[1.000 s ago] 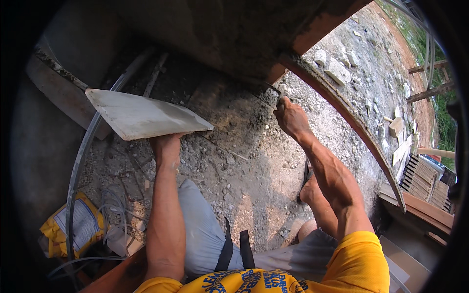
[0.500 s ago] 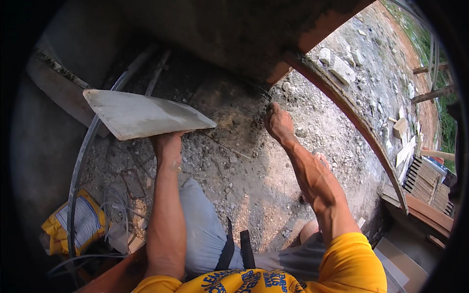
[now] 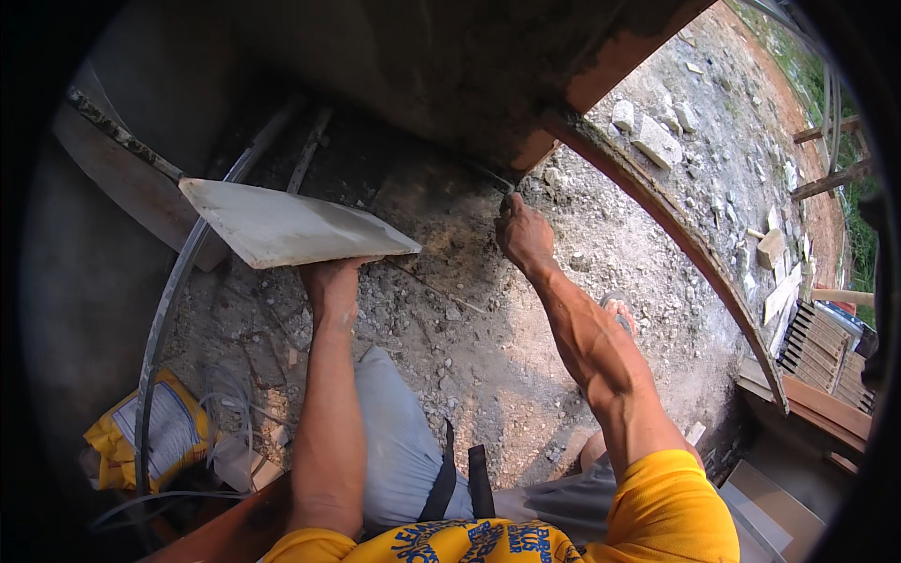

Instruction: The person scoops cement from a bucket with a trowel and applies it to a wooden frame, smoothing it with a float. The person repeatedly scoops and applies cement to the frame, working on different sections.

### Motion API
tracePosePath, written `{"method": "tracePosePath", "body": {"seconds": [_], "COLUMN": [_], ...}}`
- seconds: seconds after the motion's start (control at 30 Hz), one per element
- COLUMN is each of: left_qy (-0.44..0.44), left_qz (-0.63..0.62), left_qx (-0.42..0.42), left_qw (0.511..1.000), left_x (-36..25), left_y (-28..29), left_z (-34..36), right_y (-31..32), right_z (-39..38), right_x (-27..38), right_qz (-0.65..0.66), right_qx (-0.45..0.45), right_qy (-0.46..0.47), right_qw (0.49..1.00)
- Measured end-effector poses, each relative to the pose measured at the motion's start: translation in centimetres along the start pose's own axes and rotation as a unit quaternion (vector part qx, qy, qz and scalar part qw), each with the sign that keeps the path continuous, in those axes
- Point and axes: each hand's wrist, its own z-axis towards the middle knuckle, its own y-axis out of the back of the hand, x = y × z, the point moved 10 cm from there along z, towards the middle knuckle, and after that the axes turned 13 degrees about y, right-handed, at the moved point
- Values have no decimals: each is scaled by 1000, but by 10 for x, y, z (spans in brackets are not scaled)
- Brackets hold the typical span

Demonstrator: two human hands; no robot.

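Pale board (image 3: pixel 300 222), centre-left, rests on the left hand (image 3: pixel 331 278), fingers too hidden to judge, while the right hand (image 3: pixel 526 235), upper centre, is closed around a slim tool (image 3: pixel 506 185).

The left forearm (image 3: pixel 328 413) rises almost straight up from the lower edge, bare, to a wrist (image 3: pixel 332 310) bent so that the left hand (image 3: pixel 332 278) turns palm-up, its fingers mostly hidden. The right arm (image 3: pixel 601 347) reaches farther forward, slanting inward from the lower right, elbow only slightly bent, with muscles and veins standing out along the forearm. The right hand (image 3: pixel 524 233) is curled into a fist, knuckles up. The two hands are well apart.
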Motion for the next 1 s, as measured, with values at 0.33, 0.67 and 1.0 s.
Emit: {"method": "tracePosePath", "body": {"seconds": [0.33, 0.67, 1.0], "left_qy": [16, 1, 12], "left_qz": [-43, 13, 27], "left_qx": [2, -27, 3], "left_qw": [999, 1000, 1000], "left_x": [-7, -22, -12], "left_y": [3, -5, 1], "left_z": [3, -12, 3], "right_y": [43, 71, 71], "right_z": [-35, -20, -8], "right_x": [-2, -3, 43], "right_qz": [-19, -121, -120], "right_qx": [24, 37, 21], "right_qy": [8, -10, -33], "right_qw": [1000, 992, 992]}}
